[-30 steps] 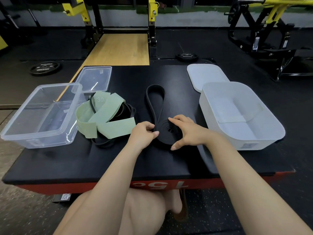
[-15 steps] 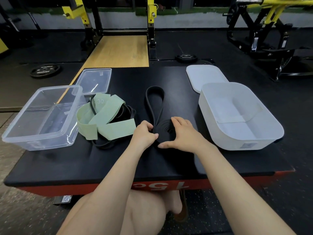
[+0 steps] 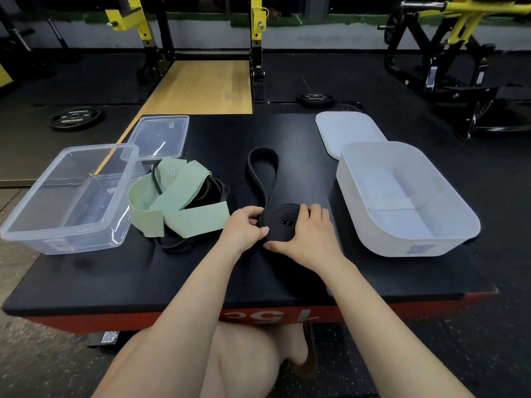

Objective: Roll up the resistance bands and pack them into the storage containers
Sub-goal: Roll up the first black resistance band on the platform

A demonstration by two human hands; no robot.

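A black resistance band (image 3: 283, 222) lies partly coiled flat on the black padded platform (image 3: 178, 271), its loose loop stretching away from me. My left hand (image 3: 244, 225) pinches the coil's left edge. My right hand (image 3: 307, 237) cups the coil's right and near side, fingers curled over it. A tangled pale green band (image 3: 184, 202) lies on top of more black bands to the left. A clear plastic container (image 3: 69, 199) stands at the far left and a white container (image 3: 402, 196) stands at the right; neither holds a band.
A clear lid (image 3: 159, 136) lies behind the clear container and a white lid (image 3: 344, 130) behind the white one. Weight plates (image 3: 75, 117) lie on the dark gym floor, with yellow racks and a wooden lifting platform (image 3: 201, 87) beyond. My bent knee shows below the platform's red edge.
The coil has grown a little as both hands turned it, and the loose loop has shortened slightly. My right hand shifted from lying across the coil to cupping its right side.
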